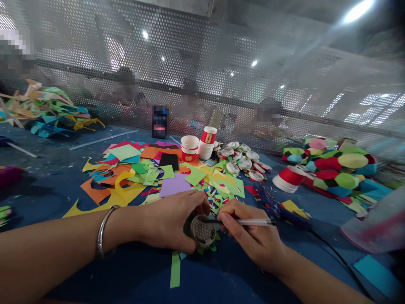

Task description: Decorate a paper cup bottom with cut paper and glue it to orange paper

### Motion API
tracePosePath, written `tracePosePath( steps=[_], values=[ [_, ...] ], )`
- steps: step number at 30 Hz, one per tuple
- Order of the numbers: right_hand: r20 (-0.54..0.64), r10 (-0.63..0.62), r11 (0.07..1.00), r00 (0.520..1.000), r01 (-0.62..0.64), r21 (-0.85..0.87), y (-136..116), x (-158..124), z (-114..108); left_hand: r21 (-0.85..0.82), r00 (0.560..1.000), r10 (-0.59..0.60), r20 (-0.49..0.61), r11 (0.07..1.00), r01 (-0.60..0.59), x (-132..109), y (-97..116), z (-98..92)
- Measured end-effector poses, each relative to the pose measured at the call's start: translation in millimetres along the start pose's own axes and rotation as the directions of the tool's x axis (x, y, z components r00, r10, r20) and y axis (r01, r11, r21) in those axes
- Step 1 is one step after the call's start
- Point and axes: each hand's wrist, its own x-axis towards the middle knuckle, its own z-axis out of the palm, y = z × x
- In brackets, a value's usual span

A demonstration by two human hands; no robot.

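Observation:
My left hand [177, 219], a silver bangle at its wrist, curls its fingers and thumb around the rim of a round cut-off paper cup bottom [203, 232]. Dark crossing lines form a grid on the cup bottom's face. Between the thumb and fingers of my right hand [249, 232] is a pen [253, 221] with a clear barrel, its dark tip end over the upper part of the disc. Small green paper pieces [213, 247] stick out from under the disc. A light green paper strip [175, 270] lies just below my left hand.
Coloured paper scraps [126, 185] spread beyond my hands. Paper cups [190, 147], a phone [160, 122] and a pile of cut cup bottoms [243, 158] stand behind. At right lie a blue glue gun [284, 213] with a cord, a red-white cup [289, 178] and patchwork paper shapes [341, 169].

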Motion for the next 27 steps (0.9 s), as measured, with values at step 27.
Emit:
tracePosePath(
  steps=[27],
  values=[
    [0.029,-0.066,0.997,0.997,0.067,-0.047,-6.8,5.7,0.9,0.014,1.0,0.013,-0.014,1.0,-0.013,1.0,-0.2,1.7]
  ],
)
